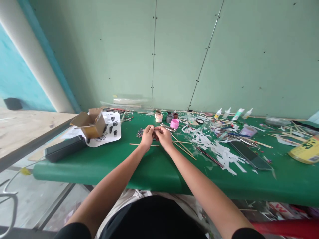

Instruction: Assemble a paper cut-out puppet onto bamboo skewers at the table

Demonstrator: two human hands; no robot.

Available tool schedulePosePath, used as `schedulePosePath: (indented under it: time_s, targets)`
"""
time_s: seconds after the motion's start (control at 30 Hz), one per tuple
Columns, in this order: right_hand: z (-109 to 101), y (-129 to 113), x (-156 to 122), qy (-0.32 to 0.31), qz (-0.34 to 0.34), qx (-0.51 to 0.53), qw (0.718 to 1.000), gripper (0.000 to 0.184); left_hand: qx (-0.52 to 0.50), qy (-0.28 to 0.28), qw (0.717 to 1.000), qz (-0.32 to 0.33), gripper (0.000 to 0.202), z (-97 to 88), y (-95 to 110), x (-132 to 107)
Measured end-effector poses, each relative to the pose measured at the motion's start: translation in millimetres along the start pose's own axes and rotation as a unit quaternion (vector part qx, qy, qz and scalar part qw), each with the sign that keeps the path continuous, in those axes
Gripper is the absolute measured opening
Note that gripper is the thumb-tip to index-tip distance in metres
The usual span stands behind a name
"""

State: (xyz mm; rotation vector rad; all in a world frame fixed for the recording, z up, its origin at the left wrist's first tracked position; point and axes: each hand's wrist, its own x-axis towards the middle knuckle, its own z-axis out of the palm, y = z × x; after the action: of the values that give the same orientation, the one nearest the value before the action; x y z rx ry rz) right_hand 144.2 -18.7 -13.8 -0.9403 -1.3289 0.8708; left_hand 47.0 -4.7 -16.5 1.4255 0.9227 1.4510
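My left hand (pixel 148 135) and my right hand (pixel 162 136) meet over the green mat (pixel 112 162), fingertips pinched close together. Between them is something small and dark, too small to name. Just left of my left hand lies a little heap of dark bits (pixel 140 132). A thin wooden stick (pixel 136 144) lies on the mat under my wrists, and more wooden sticks (pixel 184 151) lie beside my right wrist. Behind my right hand stand a pink paint jar (pixel 174 123) and several other small paint jars (pixel 159 117).
At the left are an open cardboard box (pixel 96 127), a printed sheet (pixel 116 132) and a dark grey case (pixel 66 148). White paper scraps (pixel 219 149), a phone (pixel 250 156), glue bottles (pixel 238 114) and a yellow container (pixel 305 151) are at the right. A green wall panel (pixel 124 59) rises behind.
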Motion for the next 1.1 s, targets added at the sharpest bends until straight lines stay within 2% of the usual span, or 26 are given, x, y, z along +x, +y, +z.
schedulePosePath:
  time_s: [0.17,0.37,0.67,0.77,0.9,1.1]
  targets:
    - [-6,1,3,-0.003,0.003,0.0,1.0,0.027,0.024,-0.007,1.0,0.016,0.03,-2.6,1,0]
    - [-14,-1,6,-0.032,0.001,-0.042,0.999,0.023,0.093,-0.02,0.995,0.025,0.024,-4.4,1,2]
    - [-29,-6,7,-0.1,-0.016,-0.08,0.992,0.02,0.14,-0.1,0.985,0.002,0.029,-18.4,6,6]
    - [-26,-3,7,-0.08,-0.02,-0.064,0.995,0.021,0.129,-0.097,0.987,0.007,0.03,-15.7,5,6]
    - [-12,3,8,-0.031,-0.019,-0.024,0.999,0.023,0.098,-0.06,0.993,0.015,0.027,-6.6,0,6]
    - [-1,7,6,-0.009,-0.001,0.033,0.999,0.026,0.046,-0.041,0.998,-0.003,0.027,1.8,-4,3]
